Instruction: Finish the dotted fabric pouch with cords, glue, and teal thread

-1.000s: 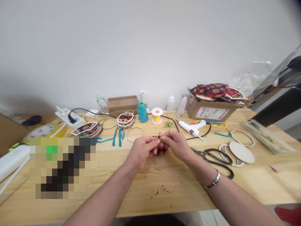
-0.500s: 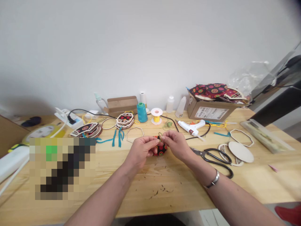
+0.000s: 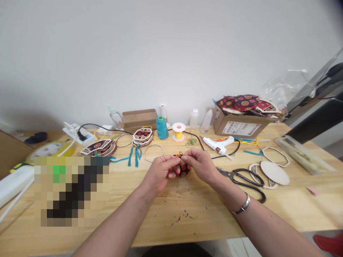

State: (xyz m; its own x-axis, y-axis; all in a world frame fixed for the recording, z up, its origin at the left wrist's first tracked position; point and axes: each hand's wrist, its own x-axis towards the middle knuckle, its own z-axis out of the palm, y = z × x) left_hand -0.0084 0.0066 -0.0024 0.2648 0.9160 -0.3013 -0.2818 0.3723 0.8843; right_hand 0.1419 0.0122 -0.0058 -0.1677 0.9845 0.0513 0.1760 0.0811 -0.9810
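You're pinching the patterned cloth (image 3: 184,171) with your left hand (image 3: 159,171); your right hand (image 3: 201,165) is seemingly pinching the green cord (image 3: 180,153), steadiness mattering.

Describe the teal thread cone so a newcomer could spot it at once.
Along the back of the wooden table, find the low open cardboard box. Just right of it stands the thread cone, wound in teal, whereas the spool to its right is white with yellow thread.

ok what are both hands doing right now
Left hand: closed, fingers pinching the small patterned fabric piece.
Right hand: closed, fingertips pinched together at the fabric's top edge, by the green cord loop.
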